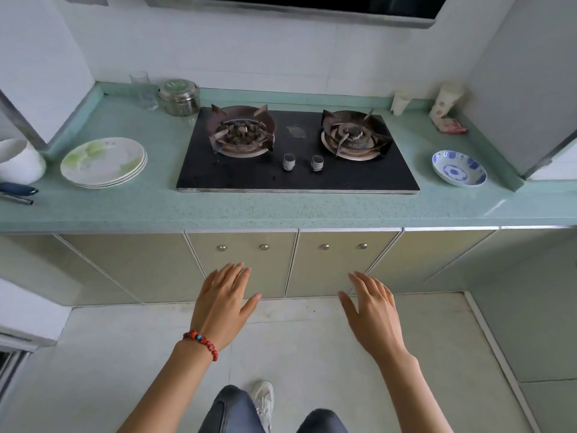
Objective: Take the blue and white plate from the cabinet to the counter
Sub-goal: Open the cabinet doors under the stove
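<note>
A small blue and white plate [459, 167] rests on the green counter [281, 210], to the right of the stove. Below the counter, the two middle cabinet doors [249, 264] are closed, each with two round metal knobs. My left hand [223, 304] hovers in front of the left door, fingers spread and holding nothing. My right hand [371, 314] hovers in front of the right door, also spread and holding nothing. Both hands are well below the counter and far from the plate.
A black two-burner gas stove [296, 151] fills the counter's middle. A stack of white and green plates [104, 162] sits at the left, with a steel tin [179, 96] and a glass [142, 89] behind. A white pot [18, 160] is at far left.
</note>
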